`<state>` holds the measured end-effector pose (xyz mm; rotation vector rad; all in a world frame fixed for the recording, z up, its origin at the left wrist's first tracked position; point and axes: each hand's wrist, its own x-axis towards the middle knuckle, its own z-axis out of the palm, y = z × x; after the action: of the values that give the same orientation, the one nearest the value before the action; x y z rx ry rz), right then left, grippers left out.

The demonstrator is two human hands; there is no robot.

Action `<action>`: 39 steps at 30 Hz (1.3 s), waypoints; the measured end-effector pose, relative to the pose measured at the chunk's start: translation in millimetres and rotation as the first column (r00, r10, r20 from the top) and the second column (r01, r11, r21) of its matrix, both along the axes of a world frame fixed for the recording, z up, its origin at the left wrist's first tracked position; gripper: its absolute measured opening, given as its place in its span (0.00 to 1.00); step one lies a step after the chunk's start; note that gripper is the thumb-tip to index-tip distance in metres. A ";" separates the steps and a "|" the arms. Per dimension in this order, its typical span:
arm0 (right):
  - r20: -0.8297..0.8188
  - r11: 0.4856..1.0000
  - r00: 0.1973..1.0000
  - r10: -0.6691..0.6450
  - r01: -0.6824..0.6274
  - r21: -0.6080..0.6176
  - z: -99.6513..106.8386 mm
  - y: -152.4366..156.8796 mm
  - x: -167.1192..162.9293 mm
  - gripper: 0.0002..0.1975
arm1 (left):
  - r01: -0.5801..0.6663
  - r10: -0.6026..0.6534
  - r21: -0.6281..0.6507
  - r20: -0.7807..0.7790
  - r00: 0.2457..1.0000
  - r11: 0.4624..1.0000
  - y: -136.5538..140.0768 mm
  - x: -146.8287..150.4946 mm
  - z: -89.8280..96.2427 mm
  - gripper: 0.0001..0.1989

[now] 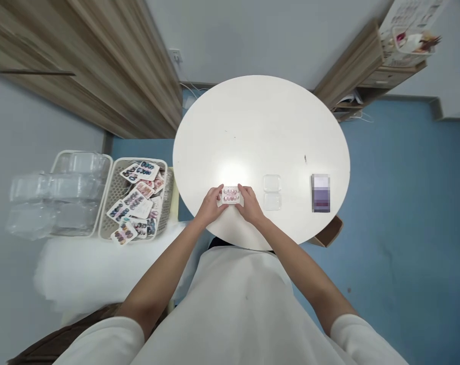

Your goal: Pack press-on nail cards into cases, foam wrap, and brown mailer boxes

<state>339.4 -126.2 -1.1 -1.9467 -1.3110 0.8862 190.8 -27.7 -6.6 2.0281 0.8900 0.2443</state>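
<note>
Item 1: nail card, small white card w/ pink press-on nails, lying at near edge of round white worktop, gripped at both ends. Left hand grasps card's left end, fingers curled over top edge; right hand grasps right end likewise. Item 2: clear case, open, two transparent halves flat on worktop, just right of nail card, apart from right hand. Item 3: dark booklet, purple/grey, detail blurred, further right of nail card, beyond clear case, near worktop's right rim. Item 4: mesh basket, white, off worktop, left of nail card, holding approx. a heap of assorted nail cards in var. colours. Item 5: plastic cases, stack of clear empties in 2nd basket, further left of nail card, beside mesh basket. Item 6: cardboard box, on floor below worktop's right rim, well right of nail card; contents not visible.
</note>
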 end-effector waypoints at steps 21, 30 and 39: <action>-0.026 0.994 0.994 0.104 -0.105 -0.038 -21.4 -101.6 141.3 0.32 | 0.070 -0.060 0.032 -0.245 0.968 0.997 -94.9 122.0 -0.5 0.33; -0.020 0.994 0.997 0.076 -0.078 -0.079 -36.0 -101.7 138.3 0.32 | 0.090 -0.089 -0.011 -0.300 0.950 0.996 -94.5 131.4 -8.8 0.33; -0.040 0.992 0.994 0.099 -0.102 -0.069 -38.4 -101.3 143.1 0.33 | 0.115 -0.110 0.004 -0.251 0.962 0.993 -94.3 127.5 -17.0 0.33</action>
<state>482.5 -227.5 -39.5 -1.9229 -1.3833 1.0259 318.4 -122.0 -23.6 2.1498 0.9233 -0.0694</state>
